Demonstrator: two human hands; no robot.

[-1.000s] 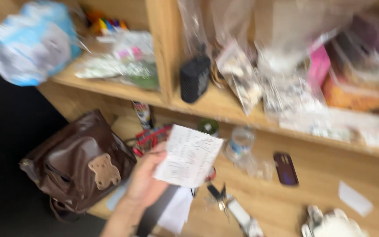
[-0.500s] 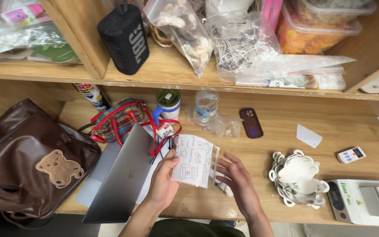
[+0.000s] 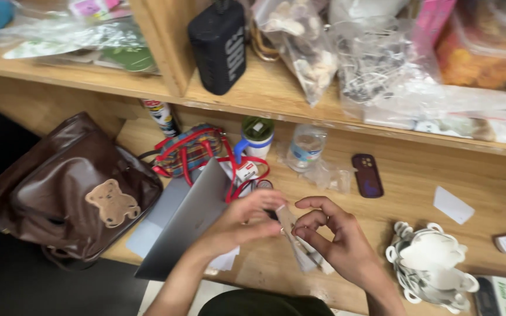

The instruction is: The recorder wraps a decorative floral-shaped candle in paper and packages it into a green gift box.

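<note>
left hand (image 3: pixel 238 225): fingers curled in, thumb and fingertips pinch the top of the folded white paper slip (image 3: pixel 295 241)
right hand (image 3: pixel 338 243): fingers bent, index and thumb pinch the same slip from the right side, just beside the left fingertips
slip position: between both hands, hangs down edge-on over the light wooden counter (image 3: pixel 417 187), lower end near counter surface
under left hand: grey closed laptop (image 3: pixel 191 219), tilted, white sheets poke out below it
left of laptop: brown leather bag with bear patch (image 3: pixel 74 190), at the counter's left end
behind hands: red-strapped plaid pouch (image 3: pixel 191 151), green-lid cup (image 3: pixel 257 136), clear plastic water bottle (image 3: pixel 306 146), dark phone case (image 3: pixel 367 175)
right side: stack of white face masks (image 3: pixel 431 266), near right hand but apart
shelf above: black portable speaker (image 3: pixel 219 45), clear plastic bags beside it
change vs earlier: slip was open and flat, facing the camera, held mostly by left hand; now folded narrow, both hands pinching it; view closer in
</note>
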